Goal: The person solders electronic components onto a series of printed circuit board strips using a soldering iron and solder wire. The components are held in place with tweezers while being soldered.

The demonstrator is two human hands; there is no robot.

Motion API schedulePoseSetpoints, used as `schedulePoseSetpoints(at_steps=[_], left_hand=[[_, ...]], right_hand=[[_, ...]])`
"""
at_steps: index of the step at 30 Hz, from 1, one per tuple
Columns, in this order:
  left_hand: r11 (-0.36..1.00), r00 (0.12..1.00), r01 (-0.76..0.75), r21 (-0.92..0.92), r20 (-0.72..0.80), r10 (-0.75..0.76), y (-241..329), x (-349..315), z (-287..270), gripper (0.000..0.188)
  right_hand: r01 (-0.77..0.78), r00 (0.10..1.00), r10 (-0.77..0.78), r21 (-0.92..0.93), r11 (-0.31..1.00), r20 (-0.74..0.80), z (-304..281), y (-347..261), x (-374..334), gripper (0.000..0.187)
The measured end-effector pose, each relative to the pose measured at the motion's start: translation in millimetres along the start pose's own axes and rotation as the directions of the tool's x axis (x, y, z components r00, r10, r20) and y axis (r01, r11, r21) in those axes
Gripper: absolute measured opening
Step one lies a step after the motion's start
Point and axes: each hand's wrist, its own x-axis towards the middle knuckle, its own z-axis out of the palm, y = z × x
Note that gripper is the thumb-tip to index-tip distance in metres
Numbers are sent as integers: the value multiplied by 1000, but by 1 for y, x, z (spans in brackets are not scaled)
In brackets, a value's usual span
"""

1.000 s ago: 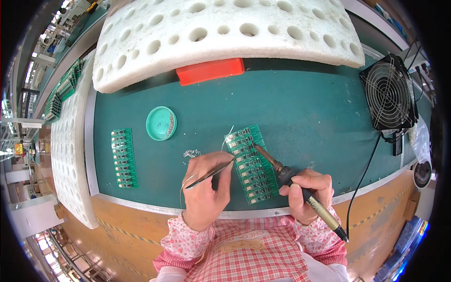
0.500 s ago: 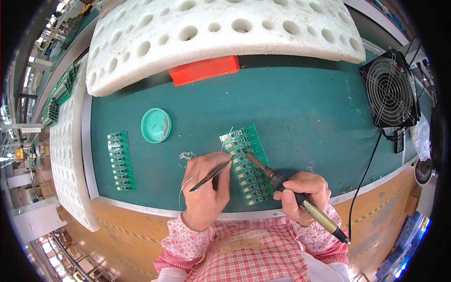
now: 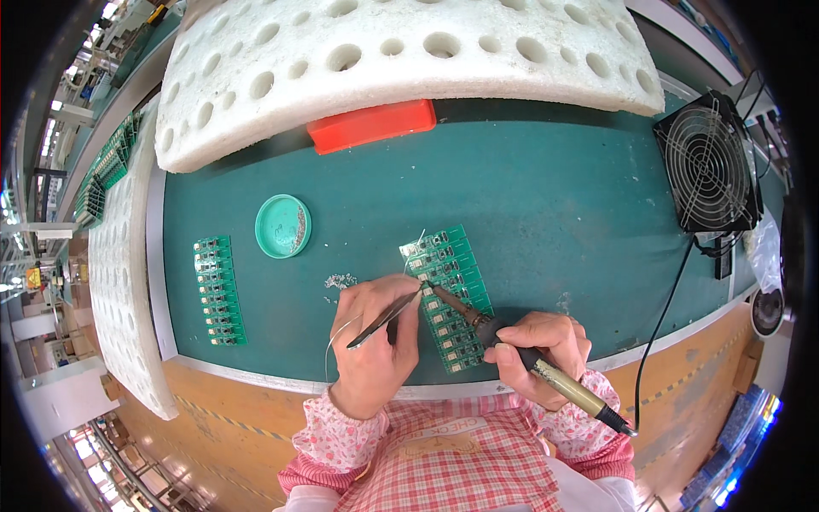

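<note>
My right hand (image 3: pixel 546 348) is wrapped round a soldering iron (image 3: pixel 573 388). The iron's tip touches or hovers just over a green circuit board panel (image 3: pixel 463 328), near its left edge; contact is too small to tell. Dark tweezers (image 3: pixel 384 319) are pinched in my left hand (image 3: pixel 374 341), their points at the panel's left edge beside the iron tip. A thin solder wire (image 3: pixel 334 334) also runs through that hand, and its end shows above the fingers by the panel. The panel lies tilted on the green mat, its rows of small parts facing up.
A second circuit panel (image 3: pixel 220 290) lies at the left. Beyond it stands a round green dish (image 3: pixel 283 226) with small bits; more bits (image 3: pixel 341 280) lie near my left hand. A red box (image 3: pixel 372 126) sits under white foam (image 3: pixel 409 72). A fan (image 3: pixel 708 162) stands at right, its cable trailing.
The iron's tip has moved left and slightly nearer to me on the panel, toward the tweezer points. My right hand shifted left with it; my left hand stays almost still.
</note>
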Motion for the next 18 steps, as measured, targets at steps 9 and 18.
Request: schedulePoseSetpoints(at_steps=[9, 18], left_hand=[[1000, 1000, -10, 9, 5, 9, 0, 0, 0, 32], [997, 998, -39, 72, 51, 35, 4, 6, -5, 30]], right_hand=[[-20, 1000, 20, -22, 1000, 1, 5, -1, -3, 31], [128, 987, -120, -80, 989, 106, 2, -5, 12, 31]])
